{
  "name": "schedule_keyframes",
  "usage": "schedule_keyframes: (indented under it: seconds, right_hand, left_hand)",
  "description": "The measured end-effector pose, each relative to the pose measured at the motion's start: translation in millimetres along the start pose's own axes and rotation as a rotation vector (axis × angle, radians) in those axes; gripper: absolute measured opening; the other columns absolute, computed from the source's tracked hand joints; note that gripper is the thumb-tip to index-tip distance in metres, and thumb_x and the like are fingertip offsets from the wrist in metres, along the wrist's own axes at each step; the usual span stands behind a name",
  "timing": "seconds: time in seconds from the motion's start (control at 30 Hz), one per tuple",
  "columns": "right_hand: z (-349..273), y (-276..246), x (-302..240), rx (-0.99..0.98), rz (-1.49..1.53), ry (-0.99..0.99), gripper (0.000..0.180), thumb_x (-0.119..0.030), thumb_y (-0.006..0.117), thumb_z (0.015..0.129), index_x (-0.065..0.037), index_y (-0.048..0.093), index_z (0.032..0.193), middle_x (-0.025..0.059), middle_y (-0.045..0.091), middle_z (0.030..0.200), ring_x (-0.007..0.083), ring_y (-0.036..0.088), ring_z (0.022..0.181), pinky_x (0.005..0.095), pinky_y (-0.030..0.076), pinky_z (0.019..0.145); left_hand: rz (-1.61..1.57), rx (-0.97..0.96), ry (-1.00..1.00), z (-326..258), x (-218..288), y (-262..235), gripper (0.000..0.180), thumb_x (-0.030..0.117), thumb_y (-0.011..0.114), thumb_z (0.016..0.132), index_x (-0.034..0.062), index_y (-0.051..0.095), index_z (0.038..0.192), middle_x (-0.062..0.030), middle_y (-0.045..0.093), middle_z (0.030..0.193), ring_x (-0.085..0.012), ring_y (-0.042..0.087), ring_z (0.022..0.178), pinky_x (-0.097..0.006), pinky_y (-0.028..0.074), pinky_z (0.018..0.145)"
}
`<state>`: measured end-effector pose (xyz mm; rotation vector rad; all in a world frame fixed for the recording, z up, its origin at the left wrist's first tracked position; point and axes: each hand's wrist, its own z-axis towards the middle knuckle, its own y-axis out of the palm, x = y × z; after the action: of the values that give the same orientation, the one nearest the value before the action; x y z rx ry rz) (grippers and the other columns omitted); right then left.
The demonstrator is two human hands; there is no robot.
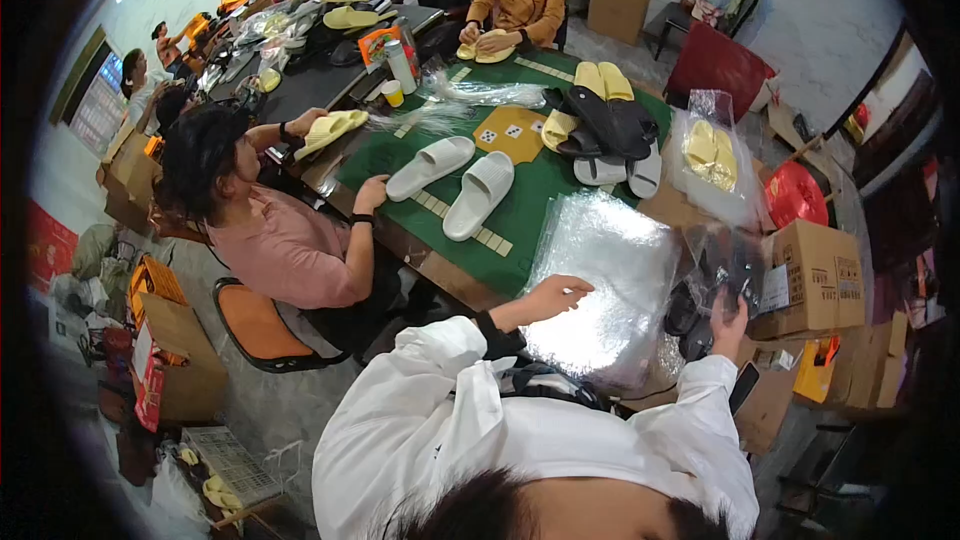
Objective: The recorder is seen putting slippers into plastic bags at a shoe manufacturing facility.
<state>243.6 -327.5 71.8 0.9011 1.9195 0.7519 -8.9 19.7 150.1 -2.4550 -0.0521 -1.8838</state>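
- Right: a cardboard box [835, 275] bears rows of dark print, too small to read surely.
- Same box, left face: a white label [776, 288] with fine, illegible print.
- Middle of the green surface [395, 165]: a yellow patch [520, 151] carries white squares with dark, perhaps dice-like marks.
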Motion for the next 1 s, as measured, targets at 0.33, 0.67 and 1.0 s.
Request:
schedule_keyframes:
  seconds: [0.33,0.67,1.0]
  right_hand:
    - [-48.9,-75.8,31.8,0.292,-1.599,-0.954,0.043,-0.035,0.050,0.083,0.004,0.059,0.069,0.0168,0.060,0.064,0.0269,0.058,0.059,0.0342,0.045,0.055]
    - [-102.4,37.1,132.5,0.391,-1.038,-1.235,0.032,-0.009,0.051,0.082,-0.002,0.042,0.112,0.0113,0.049,0.105,0.0182,0.048,0.091,0.0310,0.043,0.076]
    - [-189.8,84.9,297.7,-0.595,-1.560,-0.028,0.032,-0.002,0.050,0.082,-0.003,0.045,0.114,0.0101,0.059,0.090,0.0135,0.057,0.075,0.0251,0.047,0.068]
  left_hand:
    - [-0.118,0.192,-0.172,-3.6,-49.8,-109.1,0.035,0.017,0.048,0.087,0.0030,0.048,0.119,-0.0078,0.057,0.100,-0.0147,0.056,0.077,-0.026,0.048,0.068]
    - [-0.161,0.753,-0.144,60.2,-82.8,-186.8,0.057,0.011,0.055,0.078,-0.0022,0.031,0.128,-0.0133,0.054,0.094,-0.0224,0.053,0.085,-0.031,0.042,0.072]
    - [-0.491,0.840,-0.183,116.8,-145.9,-253.6,0.078,0.014,0.055,0.076,-0.0011,0.006,0.135,-0.0220,0.034,0.129,-0.0314,0.036,0.117,-0.033,0.032,0.093]
